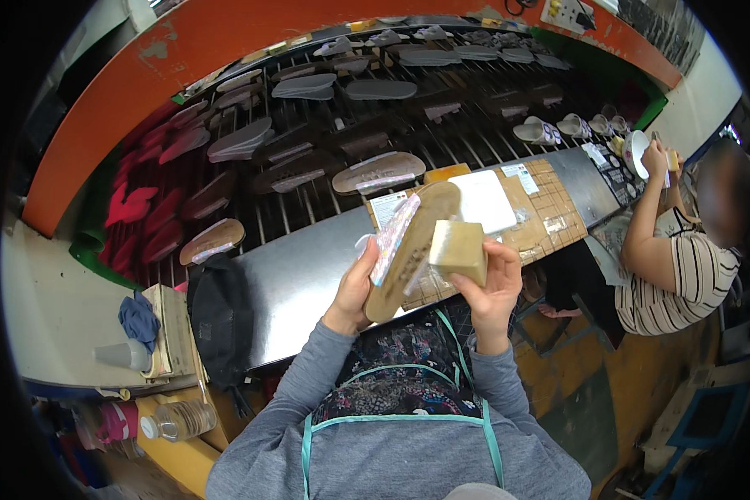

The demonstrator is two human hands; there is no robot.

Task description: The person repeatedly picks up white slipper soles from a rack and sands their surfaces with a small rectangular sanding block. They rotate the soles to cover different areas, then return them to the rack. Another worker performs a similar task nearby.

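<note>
In front of my chest, my left hand (pixel 354 287) grips a brown sandal sole (pixel 437 208) with a shiny pink patterned strap (pixel 398 233) along its side. The sole is tilted, its bottom facing up, and bears dark markings. My right hand (pixel 493 292) is closed on a pale yellow block (pixel 462 243), thumb below and fingers at its right side. The block overlaps the sole's right edge in view; whether they touch I cannot tell. Below them lies a metal worktop with brown cardboard (pixel 550 204) on it.
A rack beyond carries sandals and grey soles (pixel 381 89). On the cardboard rest a white pad (pixel 485 202) and a yellow-orange block (pixel 447 172). A black bag (pixel 221 317) hangs at the left, above a clear bottle (pixel 177 421). A co-worker (pixel 679 267) works at the right with a white sandal.
</note>
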